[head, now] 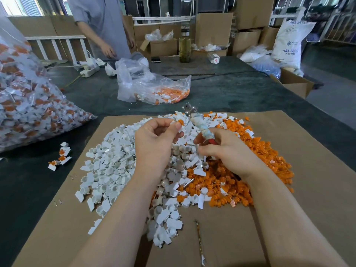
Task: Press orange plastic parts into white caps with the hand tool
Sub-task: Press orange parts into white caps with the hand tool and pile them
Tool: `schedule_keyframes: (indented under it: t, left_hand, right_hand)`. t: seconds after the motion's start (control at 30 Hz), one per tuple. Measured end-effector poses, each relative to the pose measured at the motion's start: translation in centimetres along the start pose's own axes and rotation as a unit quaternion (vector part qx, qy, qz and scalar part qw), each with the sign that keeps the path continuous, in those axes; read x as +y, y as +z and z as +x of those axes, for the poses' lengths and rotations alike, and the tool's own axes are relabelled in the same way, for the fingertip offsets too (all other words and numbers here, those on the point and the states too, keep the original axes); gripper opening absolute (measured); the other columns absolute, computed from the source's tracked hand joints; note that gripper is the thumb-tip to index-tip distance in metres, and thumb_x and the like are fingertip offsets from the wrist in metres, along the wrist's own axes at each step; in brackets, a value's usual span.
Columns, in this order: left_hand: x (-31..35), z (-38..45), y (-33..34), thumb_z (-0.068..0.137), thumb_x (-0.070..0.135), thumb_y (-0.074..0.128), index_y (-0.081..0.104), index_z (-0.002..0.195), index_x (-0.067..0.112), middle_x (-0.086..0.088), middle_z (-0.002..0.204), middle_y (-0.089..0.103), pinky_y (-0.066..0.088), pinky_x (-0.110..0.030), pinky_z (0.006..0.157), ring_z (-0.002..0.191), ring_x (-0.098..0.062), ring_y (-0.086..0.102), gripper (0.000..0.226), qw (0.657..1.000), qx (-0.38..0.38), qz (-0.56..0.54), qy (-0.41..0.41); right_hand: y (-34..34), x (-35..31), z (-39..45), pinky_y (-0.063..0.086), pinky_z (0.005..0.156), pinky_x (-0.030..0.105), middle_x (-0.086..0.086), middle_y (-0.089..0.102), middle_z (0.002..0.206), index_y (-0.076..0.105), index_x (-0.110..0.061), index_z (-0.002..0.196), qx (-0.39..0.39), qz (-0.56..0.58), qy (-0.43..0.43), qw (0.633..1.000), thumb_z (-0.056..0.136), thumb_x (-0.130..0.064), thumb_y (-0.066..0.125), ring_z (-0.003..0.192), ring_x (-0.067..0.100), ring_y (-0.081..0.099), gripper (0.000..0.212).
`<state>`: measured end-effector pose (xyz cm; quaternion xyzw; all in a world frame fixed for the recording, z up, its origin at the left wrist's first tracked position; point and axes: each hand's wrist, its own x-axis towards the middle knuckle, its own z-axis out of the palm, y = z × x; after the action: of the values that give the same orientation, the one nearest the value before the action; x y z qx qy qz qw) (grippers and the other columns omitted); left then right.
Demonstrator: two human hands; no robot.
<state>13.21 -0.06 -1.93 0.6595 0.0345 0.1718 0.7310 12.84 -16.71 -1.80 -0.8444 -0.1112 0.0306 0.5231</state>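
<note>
My left hand point(156, 139) pinches a white cap with an orange part point(179, 123) in it, held above the pile. My right hand point(225, 149) grips the hand tool point(200, 128) by its taped handle, with the metal head pointing up and away, just right of the cap. Below both hands lies a heap of white caps point(113, 166) on the left and a heap of orange parts point(258, 157) on the right, all on a cardboard sheet point(312, 170).
A large clear bag of assembled pieces point(25, 105) lies at the left, with a few assembled pieces point(61, 157) beside it. A smaller open bag point(154, 87) sits behind the pile. A person point(104, 29) stands at the far side. Boxes, a bottle point(185, 47) and sacks fill the back.
</note>
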Motion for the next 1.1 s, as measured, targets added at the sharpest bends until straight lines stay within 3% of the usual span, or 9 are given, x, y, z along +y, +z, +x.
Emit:
schedule_keyframes:
  t: [0.1,0.17,0.33,0.6,0.83,0.97,1.1]
  left_hand:
    - [0.1,0.1,-0.3,0.087,0.005,0.072,0.070,0.083,0.013,-0.004,0.075,0.073,0.056,-0.019,0.066,0.068,-0.013,0.073,0.009,1.000,0.005,-0.010,0.008]
    - [0.1,0.2,-0.4,0.087,0.005,0.071,0.070,0.084,0.012,-0.003,0.075,0.073,0.056,-0.020,0.067,0.068,-0.013,0.072,0.008,1.000,0.003,-0.010,0.017]
    - [0.2,0.2,-0.5,0.088,0.005,0.070,0.069,0.085,0.013,0.000,0.074,0.072,0.054,-0.016,0.065,0.066,-0.008,0.071,0.008,0.999,0.001,-0.002,0.032]
    - [0.3,0.3,-0.5,0.089,0.004,0.068,0.069,0.085,0.011,0.000,0.073,0.071,0.055,-0.018,0.067,0.064,-0.007,0.070,0.008,0.999,0.003,-0.013,0.031]
    - [0.2,0.5,-0.7,0.090,0.001,0.067,0.068,0.081,0.013,0.007,0.065,0.070,0.056,-0.019,0.066,0.063,-0.007,0.068,0.015,0.999,0.003,-0.030,0.024]
    - [0.1,0.6,-0.7,0.090,0.001,0.066,0.068,0.083,0.012,0.008,0.065,0.070,0.055,-0.017,0.065,0.062,-0.006,0.068,0.012,0.999,-0.001,-0.032,0.017]
    - [0.3,0.7,-1.2,0.089,0.003,0.067,0.069,0.086,0.010,0.005,0.069,0.073,0.055,-0.017,0.065,0.065,-0.007,0.070,0.007,0.999,-0.003,-0.041,-0.005]
  right_hand:
    - [-0.2,-0.1,-0.1,0.045,0.093,0.053,0.018,0.065,0.103,0.063,-0.002,0.106,-0.034,-0.029,0.015,0.999,0.086,-0.017,0.069,0.097,0.034,0.061,0.026]
    - [-0.3,-0.2,-0.2,0.047,0.094,0.053,0.010,0.069,0.100,0.064,-0.006,0.105,-0.050,-0.035,0.013,0.998,0.086,-0.017,0.069,0.095,0.028,0.064,0.023]
    - [-0.3,-0.3,-0.3,0.047,0.093,0.056,0.015,0.068,0.102,0.065,-0.012,0.103,-0.069,-0.053,0.001,0.996,0.086,-0.019,0.070,0.094,0.033,0.064,0.019]
    - [0.4,-0.4,-0.2,0.051,0.081,0.051,0.008,0.069,0.087,0.066,-0.019,0.087,-0.055,-0.060,-0.029,0.996,0.081,-0.016,0.066,0.083,0.031,0.064,0.006]
    - [1.3,-0.6,0.0,0.051,0.070,0.035,-0.005,0.068,0.080,0.061,-0.030,0.076,-0.042,-0.058,-0.047,0.996,0.078,-0.021,0.060,0.070,0.010,0.060,0.010]
    - [1.3,-0.4,0.0,0.052,0.069,0.038,-0.001,0.070,0.085,0.060,-0.030,0.078,-0.039,-0.090,-0.049,0.994,0.086,-0.004,0.060,0.073,0.019,0.063,0.027]
    - [1.5,0.0,0.3,0.050,0.064,0.037,-0.006,0.067,0.080,0.061,-0.028,0.081,-0.021,-0.118,-0.053,0.991,0.086,-0.014,0.061,0.072,0.016,0.063,0.015]
